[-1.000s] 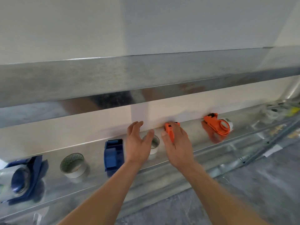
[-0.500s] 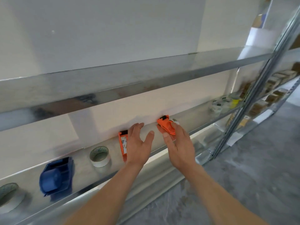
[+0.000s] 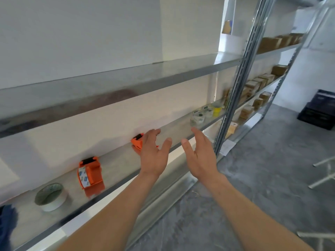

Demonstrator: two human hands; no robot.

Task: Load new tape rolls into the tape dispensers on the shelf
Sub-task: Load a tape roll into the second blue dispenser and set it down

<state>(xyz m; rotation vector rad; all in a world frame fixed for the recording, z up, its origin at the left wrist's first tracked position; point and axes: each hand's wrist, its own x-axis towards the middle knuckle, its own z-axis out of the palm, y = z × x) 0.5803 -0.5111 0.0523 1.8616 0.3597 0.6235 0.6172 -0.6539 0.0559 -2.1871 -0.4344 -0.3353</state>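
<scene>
Head-camera view along a long metal shelf board (image 3: 117,165), slanting from lower left up to mid right against a white wall (image 3: 90,33). Above the shelf board, a 2nd metal level, the upper board (image 3: 126,82). At the shelf board's right end, a perforated steel upright (image 3: 235,98). Below and in front of the shelf board, grey concrete floor (image 3: 253,178). Past its right end, brown cardboard boxes (image 3: 261,82) in rows on further shelves, and dark crates (image 3: 320,109) stacked on the floor.

2 bare forearms reaching up from the bottom edge toward the shelf board. Left hand (image 3: 154,156) over the board's middle, back toward the camera, fingers straight and slightly spread, thumb held out sideways, gripping nothing. Partly hidden behind it, an orange tape dispenser (image 3: 136,142) on the board against the wall; contact between the 2 impossible to tell. Right hand (image 3: 201,156) level with the board's front edge, a little nearer its right end, fingers straight and close together, thumb apart, holding nothing.

Left of the board's middle, a labelled orange dispenser (image 3: 89,173), black part on top, white-and-blue sticker on its side. Nearer the board's left end, a white tape roll (image 3: 51,196) lying flat, hole upward. At the far left end, a blurred blue shape (image 3: 7,223), cut off by the frame. Near the board's right end, blurred clear tape rolls (image 3: 199,115) and 1 yellow roll (image 3: 217,109).
</scene>
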